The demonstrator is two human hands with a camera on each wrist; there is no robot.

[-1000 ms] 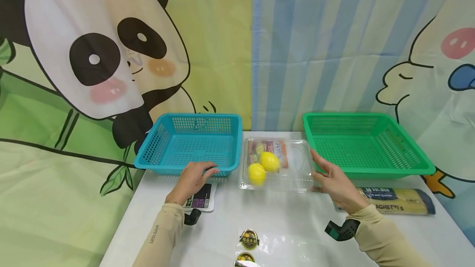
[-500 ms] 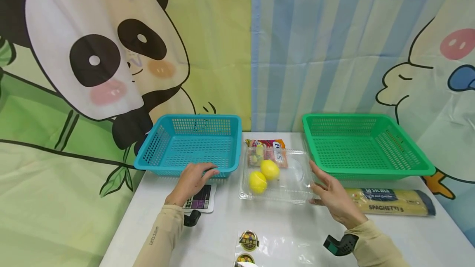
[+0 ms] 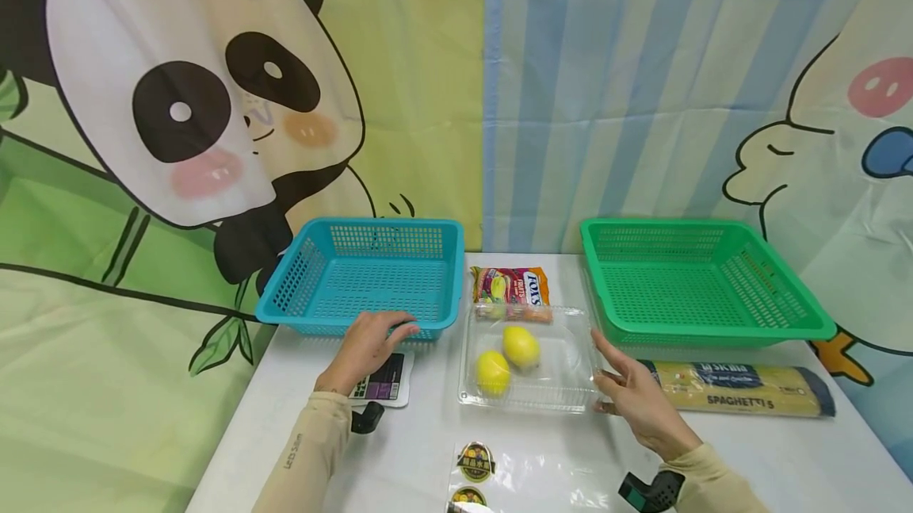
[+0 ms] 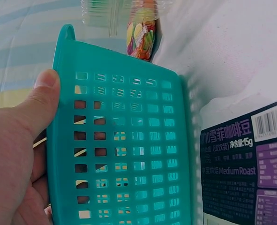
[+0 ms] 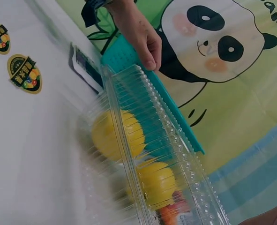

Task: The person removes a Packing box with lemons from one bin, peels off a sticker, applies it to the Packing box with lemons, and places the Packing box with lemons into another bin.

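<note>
Head view: holding the clear plastic box (image 3: 567,342) by its right edge with the right grip (image 3: 638,402), fingers narrowed on that edge. Placed near the middle of the white table (image 3: 428,449), nearer than both baskets; impossible to tell whether touching the tabletop or just above it. Inside the box, toward its left half, two round yellow fruits (image 3: 521,347), just beside each other and visible through ribbed plastic in the right wrist view. Behind the box, a colourful FOX'S bag (image 3: 499,283), its near edge showing through the plastic. To the left, touching the near rim of the blue basket (image 3: 392,287) with the left grip (image 3: 365,348): thumb at the rim, fingers showing through the holes in the left wrist view; impossible to tell whether clasping or only resting. Just in front of that basket, partly hidden by the left grip, a dark "Medium Roast" pack (image 3: 388,378). To the right, a green basket (image 3: 678,291), with a spaghetti pack (image 3: 749,388) before it. Nearest, a clear sheet with round stickers (image 3: 475,462). Behind everything, a cartoon panda curtain (image 3: 421,61).
</note>
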